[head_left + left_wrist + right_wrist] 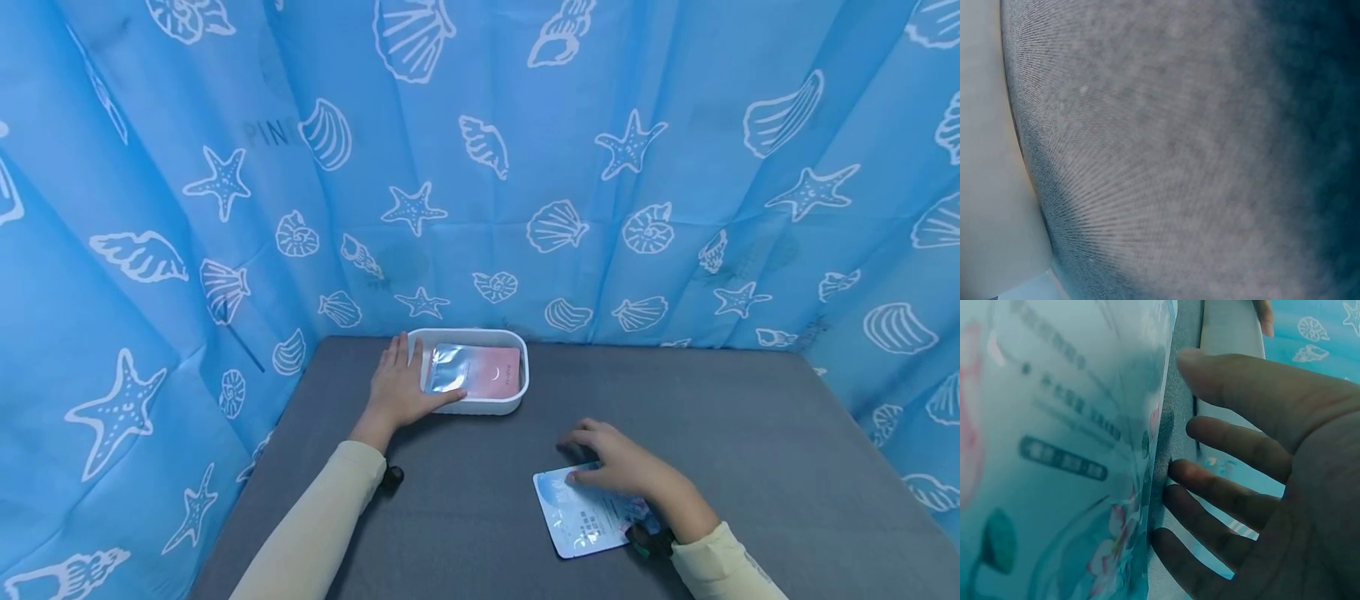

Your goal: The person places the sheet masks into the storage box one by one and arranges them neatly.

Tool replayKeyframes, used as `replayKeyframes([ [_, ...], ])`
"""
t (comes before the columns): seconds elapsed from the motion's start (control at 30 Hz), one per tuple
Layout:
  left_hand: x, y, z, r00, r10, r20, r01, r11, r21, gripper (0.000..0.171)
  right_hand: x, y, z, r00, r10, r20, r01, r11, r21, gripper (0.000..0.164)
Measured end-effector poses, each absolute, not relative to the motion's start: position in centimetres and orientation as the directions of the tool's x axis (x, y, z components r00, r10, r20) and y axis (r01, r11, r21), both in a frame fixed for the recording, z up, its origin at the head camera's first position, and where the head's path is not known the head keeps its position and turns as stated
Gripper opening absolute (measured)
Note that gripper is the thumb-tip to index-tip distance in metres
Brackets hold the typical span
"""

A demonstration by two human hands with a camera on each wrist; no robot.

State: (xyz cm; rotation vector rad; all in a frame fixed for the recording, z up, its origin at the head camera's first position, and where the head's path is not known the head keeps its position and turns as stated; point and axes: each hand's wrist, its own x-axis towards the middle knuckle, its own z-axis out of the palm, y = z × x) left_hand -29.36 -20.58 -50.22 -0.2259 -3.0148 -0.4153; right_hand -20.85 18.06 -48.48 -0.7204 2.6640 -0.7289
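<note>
At the back of the table, a white basket [480,407] holds a flat pouch [495,372], pink on one side and shiny silver-blue on the other. My left hand [396,390] rests spread on the basket's left end, its thumb along the front rim and its fingers at the left rim. Nearer to me lies a light blue sachet [581,515] with small print and pink flowers. Over that sachet's far right part is my right hand [626,462], fingers loosely bent and apart. In the right wrist view, the fingers [1229,434] grip nothing beside the printed sachet [1066,425].
Grey cloth covers the table [465,508]. A blue curtain [495,167] with white shells and starfish hangs behind it and along both sides. Each wrist wears a small black device. The left wrist view shows mostly blurred grey cloth [1147,150] and a white wall [997,156].
</note>
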Motion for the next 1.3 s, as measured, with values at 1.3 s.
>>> replayKeyframes([
  [1.3,-29.5,-20.7,-50.6,-0.986,0.132,0.105,0.155,0.953,0.259,0.141,-18.6,19.7,-48.7,-0.828,-0.528,-0.188,-0.327,0.728,-0.602,0.038],
])
